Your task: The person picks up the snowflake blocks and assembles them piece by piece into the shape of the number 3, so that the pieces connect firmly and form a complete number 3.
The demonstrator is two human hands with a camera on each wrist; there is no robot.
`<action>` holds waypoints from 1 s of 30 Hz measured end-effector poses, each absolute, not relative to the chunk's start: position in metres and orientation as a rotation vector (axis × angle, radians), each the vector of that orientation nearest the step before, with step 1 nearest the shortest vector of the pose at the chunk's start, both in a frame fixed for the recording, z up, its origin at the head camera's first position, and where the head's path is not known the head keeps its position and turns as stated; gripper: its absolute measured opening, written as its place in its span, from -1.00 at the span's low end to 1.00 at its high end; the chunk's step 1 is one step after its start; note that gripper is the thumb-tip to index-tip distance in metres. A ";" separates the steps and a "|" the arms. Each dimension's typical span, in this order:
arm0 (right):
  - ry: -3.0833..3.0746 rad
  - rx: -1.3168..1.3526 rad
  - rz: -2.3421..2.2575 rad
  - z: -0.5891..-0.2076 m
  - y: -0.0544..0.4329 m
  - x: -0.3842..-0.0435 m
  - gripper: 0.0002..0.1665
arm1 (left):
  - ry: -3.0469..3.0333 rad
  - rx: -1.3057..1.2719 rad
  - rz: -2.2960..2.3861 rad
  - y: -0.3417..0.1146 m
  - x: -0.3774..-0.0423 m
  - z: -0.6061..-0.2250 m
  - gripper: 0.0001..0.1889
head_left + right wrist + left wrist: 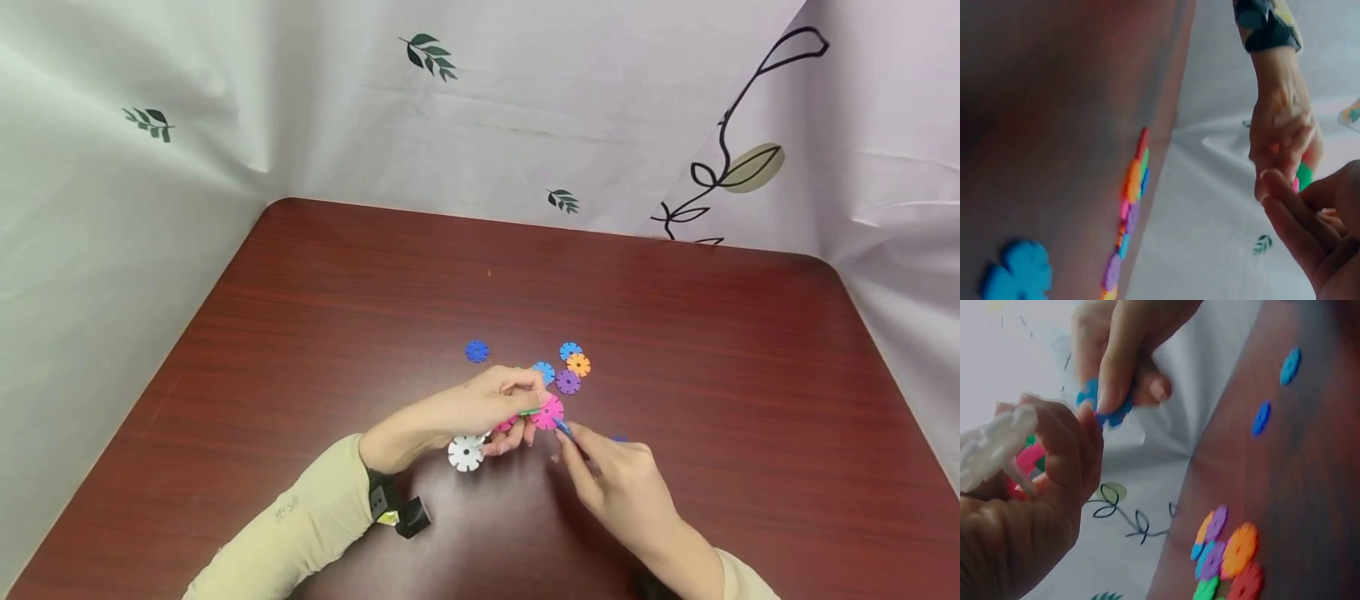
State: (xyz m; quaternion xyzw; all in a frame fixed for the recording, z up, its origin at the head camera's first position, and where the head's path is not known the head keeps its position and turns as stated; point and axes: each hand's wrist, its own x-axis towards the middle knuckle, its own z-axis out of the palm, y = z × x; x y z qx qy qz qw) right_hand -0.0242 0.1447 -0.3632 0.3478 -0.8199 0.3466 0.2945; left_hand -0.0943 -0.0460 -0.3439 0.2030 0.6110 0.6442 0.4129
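Observation:
My left hand (491, 407) grips a joined cluster of notched plastic discs. A pink disc (550, 411) faces up at its right end, with a thin strip of a green disc (529, 412) under the fingers. From the lower left of the cluster hangs a white disc (466, 455), also large in the left wrist view. Between thumb and fingers, my right hand (630, 483) pinches a blue disc (1089, 392), seen edge-on at the pink disc's rim in the head view. Whether the blue disc's slot sits in the pink one I cannot tell.
Loose discs lie on the brown table (360, 333) just beyond the hands: dark blue (477, 351), orange (578, 365), purple (567, 382) and light blue (543, 372). Red and green discs (1206, 589) show in the left wrist view. White patterned cloth (510, 125) hangs behind the table.

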 end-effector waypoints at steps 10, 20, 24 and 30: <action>-2.742 0.645 0.752 -0.354 0.175 -0.025 -0.60 | 1.539 0.530 1.697 -0.055 -0.103 -0.341 -0.71; -3.258 0.395 0.717 -0.386 0.213 -0.005 -0.46 | 1.497 0.387 1.763 -0.057 -0.112 -0.339 -0.79; -3.281 0.171 0.702 -0.387 0.213 -0.003 -0.42 | 1.526 0.402 1.763 -0.056 -0.110 -0.341 -0.79; -3.296 0.227 0.846 -0.387 0.214 -0.003 -0.55 | 1.546 0.446 1.743 -0.056 -0.109 -0.343 -0.76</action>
